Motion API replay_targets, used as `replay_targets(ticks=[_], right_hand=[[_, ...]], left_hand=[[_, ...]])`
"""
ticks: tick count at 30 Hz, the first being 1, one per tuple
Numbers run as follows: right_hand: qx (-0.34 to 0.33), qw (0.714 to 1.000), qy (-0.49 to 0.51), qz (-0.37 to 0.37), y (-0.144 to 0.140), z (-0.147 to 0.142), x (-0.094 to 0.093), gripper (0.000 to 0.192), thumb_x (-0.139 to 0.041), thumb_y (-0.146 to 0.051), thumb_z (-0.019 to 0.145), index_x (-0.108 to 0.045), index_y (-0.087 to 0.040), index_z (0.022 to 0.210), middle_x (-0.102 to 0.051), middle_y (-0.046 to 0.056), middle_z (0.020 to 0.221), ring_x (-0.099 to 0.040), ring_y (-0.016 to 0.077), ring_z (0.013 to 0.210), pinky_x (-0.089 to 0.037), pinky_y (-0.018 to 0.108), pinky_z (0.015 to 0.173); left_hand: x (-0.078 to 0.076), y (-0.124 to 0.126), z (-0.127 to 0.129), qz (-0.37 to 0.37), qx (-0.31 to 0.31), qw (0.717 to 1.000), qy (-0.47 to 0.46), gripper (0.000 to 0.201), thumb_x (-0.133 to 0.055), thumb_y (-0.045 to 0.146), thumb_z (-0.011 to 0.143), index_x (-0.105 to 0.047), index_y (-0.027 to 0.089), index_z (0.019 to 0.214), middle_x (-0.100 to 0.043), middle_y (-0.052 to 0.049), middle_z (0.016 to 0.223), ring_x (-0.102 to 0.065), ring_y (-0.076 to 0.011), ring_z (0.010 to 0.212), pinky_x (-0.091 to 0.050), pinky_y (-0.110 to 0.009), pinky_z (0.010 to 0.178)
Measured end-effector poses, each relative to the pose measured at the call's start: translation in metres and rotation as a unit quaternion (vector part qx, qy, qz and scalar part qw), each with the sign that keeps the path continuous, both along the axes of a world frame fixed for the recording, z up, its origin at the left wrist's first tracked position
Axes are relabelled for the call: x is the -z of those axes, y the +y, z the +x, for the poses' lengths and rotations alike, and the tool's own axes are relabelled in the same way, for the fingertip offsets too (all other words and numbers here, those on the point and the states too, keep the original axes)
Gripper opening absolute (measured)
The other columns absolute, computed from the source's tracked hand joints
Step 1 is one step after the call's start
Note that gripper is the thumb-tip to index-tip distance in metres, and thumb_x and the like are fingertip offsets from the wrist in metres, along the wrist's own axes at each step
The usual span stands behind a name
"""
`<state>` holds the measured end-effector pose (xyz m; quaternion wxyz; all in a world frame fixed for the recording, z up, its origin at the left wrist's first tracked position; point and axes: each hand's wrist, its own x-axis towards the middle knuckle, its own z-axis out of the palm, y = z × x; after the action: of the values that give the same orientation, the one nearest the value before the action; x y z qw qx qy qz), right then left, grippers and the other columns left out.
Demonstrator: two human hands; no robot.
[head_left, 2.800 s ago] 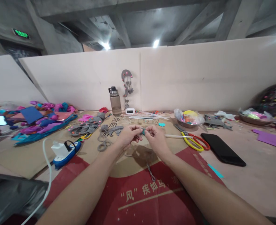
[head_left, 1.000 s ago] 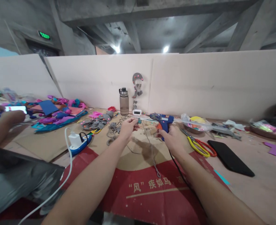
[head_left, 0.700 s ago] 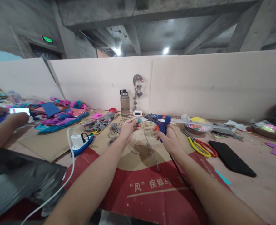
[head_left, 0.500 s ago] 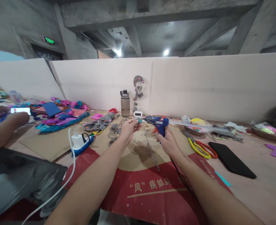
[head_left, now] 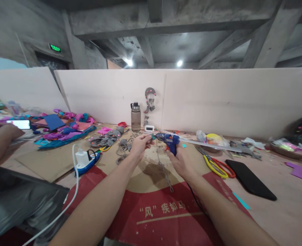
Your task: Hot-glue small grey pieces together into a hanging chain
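My right hand (head_left: 179,160) is wrapped round the handle of a blue hot glue gun (head_left: 169,139), with a long clear glue stick (head_left: 209,144) sticking out of its back. The gun's nozzle points left, at the fingertips of my left hand (head_left: 140,147). Those fingers pinch a small teal piece (head_left: 153,137), partly hidden by the fingers and too small to make out exactly. Below the nozzle hangs a thin grey cord (head_left: 162,167), looped at its lower end, above a red and tan cardboard sheet (head_left: 171,222).
Grey felt pieces (head_left: 107,139), a blue power strip (head_left: 88,164) and coloured cloth (head_left: 69,131) lie to the left. Scissors (head_left: 219,165) and a black phone (head_left: 250,179) are at right. A bottle (head_left: 135,118) stands behind. Another person's hand (head_left: 6,133) is near a lit phone (head_left: 20,124).
The view has tilted slightly up, so everything sits lower. The glue gun's nozzle is now closer to my left fingertips. Both hands keep their holds.
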<state>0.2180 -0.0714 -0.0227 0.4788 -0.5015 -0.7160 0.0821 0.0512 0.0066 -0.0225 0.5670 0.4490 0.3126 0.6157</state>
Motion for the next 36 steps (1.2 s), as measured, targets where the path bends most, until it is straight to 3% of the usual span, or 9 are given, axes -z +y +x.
replay_targets(ticks=[10, 22, 31, 36], right_hand=[[0.041, 0.998, -0.034, -0.017, -0.0021, -0.0030, -0.0033, 0.027, -0.042, -0.028, 0.085, -0.048, -0.020, 0.109, -0.061, 0.011, 0.102, -0.058, 0.0216, 0.087, -0.043, 0.033, 0.081], [0.065, 0.995, -0.069, -0.016, -0.0010, -0.0027, -0.0009, 0.034, -0.040, -0.032, 0.086, -0.046, -0.016, 0.116, -0.062, 0.013, 0.103, -0.059, 0.0253, 0.092, -0.043, 0.034, 0.080], [0.061, 0.996, -0.067, -0.018, -0.0026, -0.0039, -0.0011, 0.033, -0.040, -0.031, 0.087, -0.046, -0.015, 0.115, -0.063, 0.013, 0.099, -0.059, 0.0246, 0.086, -0.043, 0.034, 0.077], [0.048, 0.997, -0.058, -0.019, -0.0026, -0.0037, -0.0004, 0.034, -0.040, -0.031, 0.087, -0.046, -0.015, 0.117, -0.063, 0.013, 0.104, -0.059, 0.0248, 0.094, -0.043, 0.034, 0.079]], left_hand=[[-0.0003, -0.0026, 0.0019, 0.010, 0.003, 1.000, 0.020, 0.026, -0.075, 0.028, 0.059, -0.063, 0.012, 0.076, -0.065, -0.004, 0.067, -0.063, -0.0124, 0.056, -0.037, -0.018, 0.045], [-0.0021, -0.0039, 0.0022, 0.013, -0.014, 1.000, 0.007, 0.024, -0.073, 0.028, 0.059, -0.062, 0.012, 0.074, -0.063, -0.003, 0.066, -0.061, -0.0114, 0.056, -0.036, -0.019, 0.045], [-0.0010, -0.0043, 0.0025, 0.016, -0.010, 1.000, 0.011, 0.025, -0.073, 0.028, 0.060, -0.062, 0.012, 0.075, -0.063, -0.003, 0.066, -0.062, -0.0115, 0.056, -0.038, -0.019, 0.046], [-0.0017, -0.0047, 0.0028, 0.015, -0.014, 1.000, 0.013, 0.025, -0.073, 0.027, 0.059, -0.062, 0.012, 0.075, -0.063, -0.003, 0.065, -0.061, -0.0113, 0.055, -0.038, -0.019, 0.045]])
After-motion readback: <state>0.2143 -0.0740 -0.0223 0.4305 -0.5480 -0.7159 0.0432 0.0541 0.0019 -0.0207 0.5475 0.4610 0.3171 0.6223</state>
